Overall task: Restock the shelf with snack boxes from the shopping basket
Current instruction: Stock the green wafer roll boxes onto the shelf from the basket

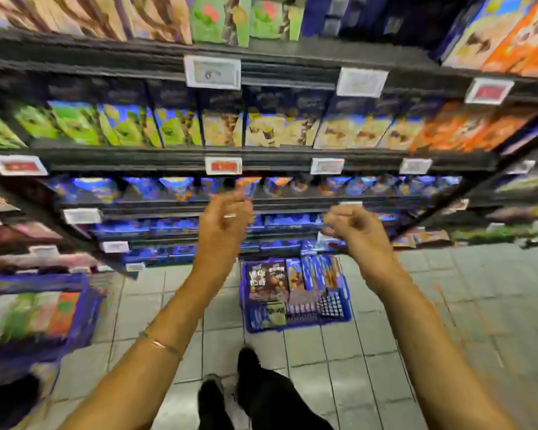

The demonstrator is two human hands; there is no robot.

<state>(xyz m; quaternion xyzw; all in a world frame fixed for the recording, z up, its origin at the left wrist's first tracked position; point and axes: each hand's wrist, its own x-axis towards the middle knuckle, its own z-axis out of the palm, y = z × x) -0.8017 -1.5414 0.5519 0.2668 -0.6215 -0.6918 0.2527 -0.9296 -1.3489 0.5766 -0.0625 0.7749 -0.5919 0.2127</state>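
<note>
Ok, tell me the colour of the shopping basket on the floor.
The shopping basket is blue; the head view shows it best.

Bare forearms; thin bracelet on left wrist; ring on left hand; black trousers
</note>
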